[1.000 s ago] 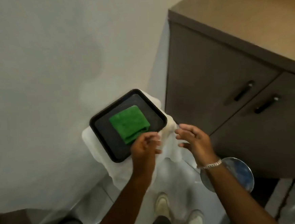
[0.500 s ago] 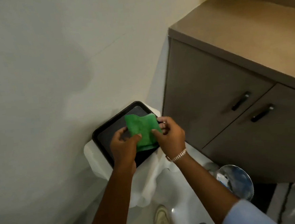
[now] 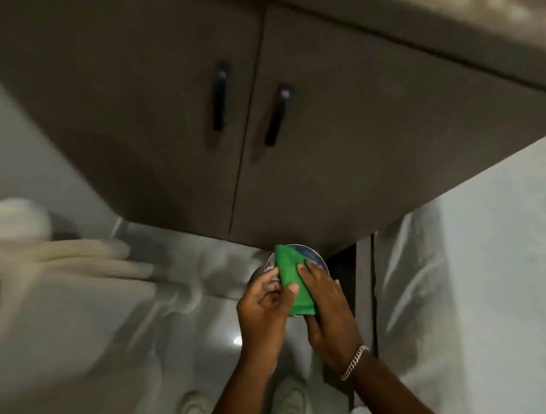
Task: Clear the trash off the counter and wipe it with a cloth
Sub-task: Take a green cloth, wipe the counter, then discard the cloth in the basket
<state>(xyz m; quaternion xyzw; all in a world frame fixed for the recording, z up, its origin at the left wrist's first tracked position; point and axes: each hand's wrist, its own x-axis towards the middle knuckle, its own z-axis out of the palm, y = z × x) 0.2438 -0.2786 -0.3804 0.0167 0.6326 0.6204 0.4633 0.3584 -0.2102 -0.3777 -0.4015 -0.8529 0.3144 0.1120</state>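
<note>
A folded green cloth (image 3: pixel 292 280) is held between both hands in front of the cabinet's lower edge. My left hand (image 3: pixel 263 305) pinches its left side, thumb on top. On the right side, my right hand (image 3: pixel 328 310), with a silver bracelet at the wrist, grips the cloth with fingers spread over it. The beige counter top (image 3: pixel 445 0) runs across the upper right, blurred. A shiny round bin lid (image 3: pixel 315 259) shows partly behind the cloth.
Brown cabinet doors (image 3: pixel 166 117) with two black handles (image 3: pixel 219 96) face me. A white bin liner (image 3: pixel 23 246) is blurred at the left edge. My white shoes (image 3: pixel 196 412) stand on pale glossy floor. A white draped surface (image 3: pixel 497 254) fills the right.
Both hands lifted the green cloth off the black tray and carried it right. The view swung from the tray to the cabinet front; the tray is out of sight.
</note>
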